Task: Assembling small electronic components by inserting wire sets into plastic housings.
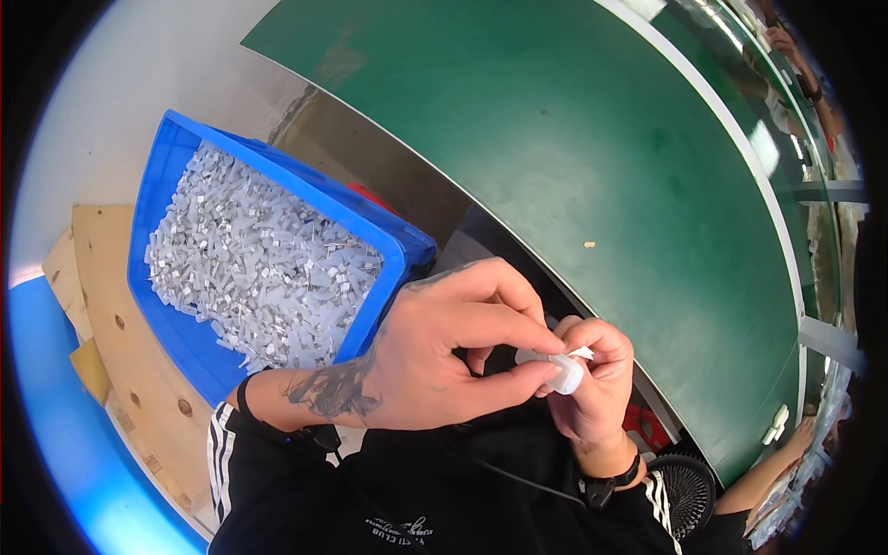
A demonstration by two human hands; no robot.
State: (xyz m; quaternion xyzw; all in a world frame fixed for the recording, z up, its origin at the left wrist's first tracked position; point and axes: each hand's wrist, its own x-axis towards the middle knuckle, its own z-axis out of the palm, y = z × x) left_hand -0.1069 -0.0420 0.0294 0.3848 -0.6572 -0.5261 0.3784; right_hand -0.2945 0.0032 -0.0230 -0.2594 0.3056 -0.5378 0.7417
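Observation:
In front of my chest, both hands meet at a small white plastic piece (565, 376) with a rounded end. My left hand (453, 347) reaches across from the left and pinches it between thumb and fingertips. My right hand (599, 384) is closed around its other side, the fingers curled. A thin white tip (581, 352) sticks out between the fingers; I cannot tell whether it belongs to the same piece. Left of my hands stands a blue bin (393, 242), heaped with many small translucent white parts (264, 264) that have shiny metal bits.
A green-topped table (555, 139) stretches ahead and right, with a tiny tan scrap (589, 245) and some white pieces (775, 424) on it. Another person's arm (772, 476) enters at lower right. A black round grille (683, 490) sits below the table edge; plywood (139, 342) lies left.

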